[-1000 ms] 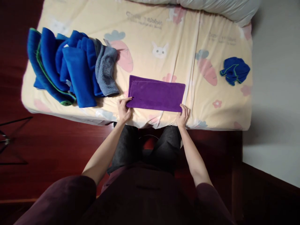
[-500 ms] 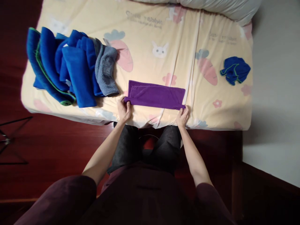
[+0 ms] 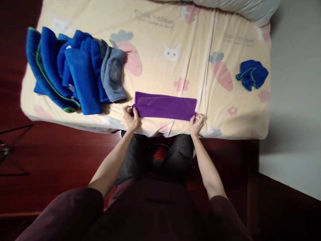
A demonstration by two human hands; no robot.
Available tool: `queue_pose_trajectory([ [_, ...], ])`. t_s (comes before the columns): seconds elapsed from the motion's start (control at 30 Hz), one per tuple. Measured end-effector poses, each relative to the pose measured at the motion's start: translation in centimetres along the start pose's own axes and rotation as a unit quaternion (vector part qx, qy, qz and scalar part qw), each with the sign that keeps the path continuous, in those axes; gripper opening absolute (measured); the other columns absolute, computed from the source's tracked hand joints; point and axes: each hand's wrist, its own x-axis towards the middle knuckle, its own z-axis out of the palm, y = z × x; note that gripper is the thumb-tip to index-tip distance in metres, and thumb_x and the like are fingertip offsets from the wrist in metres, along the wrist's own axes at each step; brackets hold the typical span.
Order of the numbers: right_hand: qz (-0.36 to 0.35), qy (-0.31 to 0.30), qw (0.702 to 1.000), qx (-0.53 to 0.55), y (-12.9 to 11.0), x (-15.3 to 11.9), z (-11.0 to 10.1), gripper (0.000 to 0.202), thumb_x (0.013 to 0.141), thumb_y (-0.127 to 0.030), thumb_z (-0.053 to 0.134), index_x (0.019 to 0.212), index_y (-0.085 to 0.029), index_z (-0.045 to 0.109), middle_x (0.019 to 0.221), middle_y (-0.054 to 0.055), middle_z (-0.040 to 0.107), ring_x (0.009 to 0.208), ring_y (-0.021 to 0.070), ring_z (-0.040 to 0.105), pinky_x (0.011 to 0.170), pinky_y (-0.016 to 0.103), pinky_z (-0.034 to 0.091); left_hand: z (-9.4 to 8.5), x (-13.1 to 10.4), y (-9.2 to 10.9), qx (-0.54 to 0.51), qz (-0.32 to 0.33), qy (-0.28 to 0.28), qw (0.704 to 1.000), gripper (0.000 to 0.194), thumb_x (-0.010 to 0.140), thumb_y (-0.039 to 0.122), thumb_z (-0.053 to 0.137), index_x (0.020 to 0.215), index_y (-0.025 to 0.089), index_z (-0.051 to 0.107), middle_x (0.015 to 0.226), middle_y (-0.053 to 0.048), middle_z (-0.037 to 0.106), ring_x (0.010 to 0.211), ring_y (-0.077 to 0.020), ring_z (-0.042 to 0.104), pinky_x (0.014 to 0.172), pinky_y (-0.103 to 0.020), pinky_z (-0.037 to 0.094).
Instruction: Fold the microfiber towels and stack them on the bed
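A purple towel [image 3: 165, 106], folded into a long flat strip, lies across the front part of the bed. My left hand [image 3: 131, 118] pinches its near left corner between thumb and fingers. At the near right corner, my right hand [image 3: 196, 124] grips the same towel. The near layer is folded up over the strip, and a narrow band of the back layer shows behind it. Just left of the towel lies a rolled grey towel [image 3: 112, 75], beside a heap of rolled blue towels [image 3: 81, 80].
A crumpled dark blue cloth with green edging [image 3: 252, 75] lies on the right of the bed [image 3: 155, 70]. A pale pillow or quilt [image 3: 240, 8] rests along the far edge. A grey wall [image 3: 293, 100] stands at the right, and thin black stand legs [image 3: 17, 129] on the floor at left.
The towel's near edge has been folded farther over, so the strip is narrower. Its far edge has come closer to me. Both hands still hold the corners.
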Motion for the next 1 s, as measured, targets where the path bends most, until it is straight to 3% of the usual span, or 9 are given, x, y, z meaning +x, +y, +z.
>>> queue_pose_trajectory([
  [0.33, -0.019, -0.009, 1.0, -0.008, 0.4, 0.2, 0.2, 0.018, 0.1, -0.033, 0.05, 0.1, -0.019, 0.062, 0.066, -0.003, 0.054, 0.06, 0.0136, 0.055, 0.07, 0.027, 0.05, 0.0, -0.1, 0.0, 0.015, 0.022, 0.001, 1.0, 0.024, 0.1, 0.038, 0.061, 0.109, 0.02, 0.05, 0.068, 0.006, 0.045, 0.065, -0.0129, 0.05, 0.071, -0.029, 0.04],
  [0.6, -0.031, -0.006, 0.999, -0.006, 1.2, 0.1, 0.6, 0.024, 0.103, -0.038, 0.048, 0.103, -0.019, 0.063, 0.069, -0.001, 0.058, 0.065, 0.015, 0.059, 0.071, 0.028, 0.051, 0.1, -0.2, -1.0, 0.03, 0.057, 0.003, 0.998, 0.023, 0.101, 0.039, 0.056, 0.111, 0.018, 0.053, 0.085, -0.001, 0.055, 0.079, -0.0158, 0.058, 0.081, -0.032, 0.047],
  [0.83, -0.044, 0.007, 0.999, -0.023, 0.7, 0.2, 0.3, 0.029, 0.105, -0.043, 0.048, 0.106, -0.019, 0.064, 0.084, 0.005, 0.068, 0.079, 0.0178, 0.067, 0.082, 0.032, 0.056, 0.3, -0.1, -2.1, 0.048, 0.068, -0.004, 0.996, 0.021, 0.1, 0.035, 0.058, 0.112, 0.018, 0.056, 0.1, -0.007, 0.054, 0.093, -0.0215, 0.06, 0.088, -0.039, 0.05],
  [1.0, -0.112, 0.039, 0.992, -0.036, -0.1, 0.3, -0.1, 0.029, 0.107, -0.039, 0.048, 0.109, -0.018, 0.068, 0.109, 0.014, 0.066, 0.105, 0.0215, 0.068, 0.095, 0.037, 0.057, 0.1, -0.2, -2.4, 0.065, 0.145, -0.027, 0.987, 0.01, 0.097, 0.026, 0.057, 0.103, 0.021, 0.064, 0.119, -0.014, 0.058, 0.119, -0.03, 0.054, 0.104, -0.048, 0.044],
])
